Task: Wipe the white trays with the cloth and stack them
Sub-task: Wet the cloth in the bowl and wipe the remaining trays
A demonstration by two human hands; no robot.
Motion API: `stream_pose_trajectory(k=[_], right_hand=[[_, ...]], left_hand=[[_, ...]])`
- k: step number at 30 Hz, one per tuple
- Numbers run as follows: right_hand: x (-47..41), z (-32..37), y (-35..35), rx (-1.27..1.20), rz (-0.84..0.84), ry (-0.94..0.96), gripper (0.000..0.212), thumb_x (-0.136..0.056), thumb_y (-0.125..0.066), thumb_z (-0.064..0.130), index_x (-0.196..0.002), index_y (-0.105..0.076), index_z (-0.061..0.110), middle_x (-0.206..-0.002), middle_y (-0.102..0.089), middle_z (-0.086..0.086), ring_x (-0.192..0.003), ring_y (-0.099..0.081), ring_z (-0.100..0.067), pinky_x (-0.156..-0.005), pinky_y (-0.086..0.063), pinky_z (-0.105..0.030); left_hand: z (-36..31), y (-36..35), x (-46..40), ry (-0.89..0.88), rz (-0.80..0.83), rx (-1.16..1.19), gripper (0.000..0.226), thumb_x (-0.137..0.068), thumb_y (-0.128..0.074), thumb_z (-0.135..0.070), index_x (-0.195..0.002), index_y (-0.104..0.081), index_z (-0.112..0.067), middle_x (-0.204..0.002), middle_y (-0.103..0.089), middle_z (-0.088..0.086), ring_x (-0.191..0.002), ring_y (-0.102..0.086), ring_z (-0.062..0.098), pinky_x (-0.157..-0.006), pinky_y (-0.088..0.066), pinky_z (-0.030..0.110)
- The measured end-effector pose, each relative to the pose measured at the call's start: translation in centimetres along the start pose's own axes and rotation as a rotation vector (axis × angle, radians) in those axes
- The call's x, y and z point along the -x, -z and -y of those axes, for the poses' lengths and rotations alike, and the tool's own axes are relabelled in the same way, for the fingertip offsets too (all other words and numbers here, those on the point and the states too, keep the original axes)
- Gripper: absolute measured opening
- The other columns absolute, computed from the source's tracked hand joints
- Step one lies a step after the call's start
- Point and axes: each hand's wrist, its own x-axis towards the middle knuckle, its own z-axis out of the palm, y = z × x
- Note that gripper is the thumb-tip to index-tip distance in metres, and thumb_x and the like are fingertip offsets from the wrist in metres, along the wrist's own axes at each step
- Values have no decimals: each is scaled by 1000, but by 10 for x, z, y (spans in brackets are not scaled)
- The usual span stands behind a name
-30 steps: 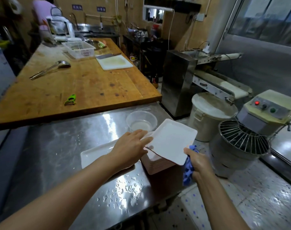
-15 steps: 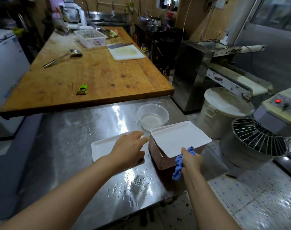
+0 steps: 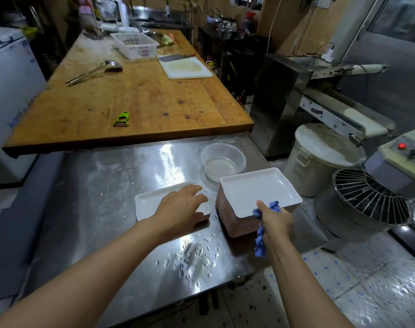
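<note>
Gripping cloth (image 3: pixel 261 235) at stack (image 3: pixel 227 214) edge, right hand (image 3: pixel 276 221)

We see a wet stainless-steel table (image 3: pixel 102 209) bearing a flat white rectangular tray (image 3: pixel 146 204), a stack of trays (image 3: pixel 227 216) and a clear round plastic bowl (image 3: pixel 223 159).

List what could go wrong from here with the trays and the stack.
1. The stack of trays stands near the steel table edge; a nudge might tip it off.
2. Water droplets could let the flat tray slide under the left hand.
3. The right hand grips the blue cloth, whose dangling end could snag.
</note>
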Motion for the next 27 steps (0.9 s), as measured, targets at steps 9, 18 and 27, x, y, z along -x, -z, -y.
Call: stream_pose_trajectory(k=[9, 18, 27], right_hand=[[50, 23, -59, 76, 299, 119, 24, -85, -62, 34, -83, -68, 12, -78, -69, -6, -60, -59, -17, -56, -50, -29], [54, 6, -134, 272, 456, 259, 8, -88, -54, 18, -85, -57, 11, -96, -59, -14, -91, -59, -32, -74, -49, -37], [29, -29, -158, 1115, 457, 728, 50, -86, -51, 18, -133, -45, 31, -153, -16, -5, -139, -13, -31, -113, -6, -47]], left_hand=[[49, -13, 18, 281, 99, 7, 48, -92, -52, -33, -138, -40, -25, -146, -38, -3, -133, -37, 19, -98, -39, 37], [108, -44, 38, 729, 165, 107, 49, -89, -55, -34, -130, -39, -13, -126, -53, 10, -115, -52, 30, -85, -44, 37], [124, -71, 33, 807, 183, 254, 41, -88, -52, -30, -124, -43, -11, -122, -52, 12, -110, -54, 32, -84, -44, 38]])
